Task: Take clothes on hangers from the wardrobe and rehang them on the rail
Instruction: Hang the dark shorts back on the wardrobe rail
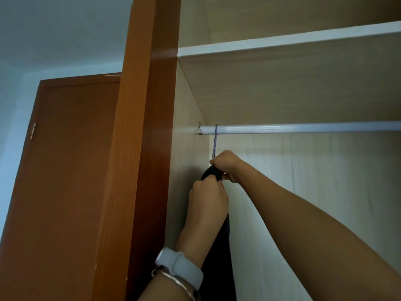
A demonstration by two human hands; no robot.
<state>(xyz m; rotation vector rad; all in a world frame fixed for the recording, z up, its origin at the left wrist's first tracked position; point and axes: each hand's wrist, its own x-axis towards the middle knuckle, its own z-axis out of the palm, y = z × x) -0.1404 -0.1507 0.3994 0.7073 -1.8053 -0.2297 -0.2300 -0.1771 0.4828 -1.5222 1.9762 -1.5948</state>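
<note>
Dark fabric is bunched under both hands at the neck of the hanger. The right hand [225, 165] is the higher one, clenched around the top of the black garment [211, 173] just beneath the hook; the left hand [208, 199] is closed on the same cloth directly below it and a little nearer, a pale watch band [180, 267] and a thin bangle [173, 281] on its wrist. From the right hand, the purple hanger hook [215, 141] rises almost straight up and loops over the rail [303, 128], close to the rail's left end bracket and the wardrobe's side panel [188, 148]. The garment hangs straight down from the hands, its long axis vertical, running out of view at the bottom edge.

What the next move turns on, I judge, is this vertical line: hook above, hand below, rail running left to right. Freeing the hook would mean lifting upward before drawing it toward the near side. The right hand, touching the hook's base, is better placed to do that.
</note>
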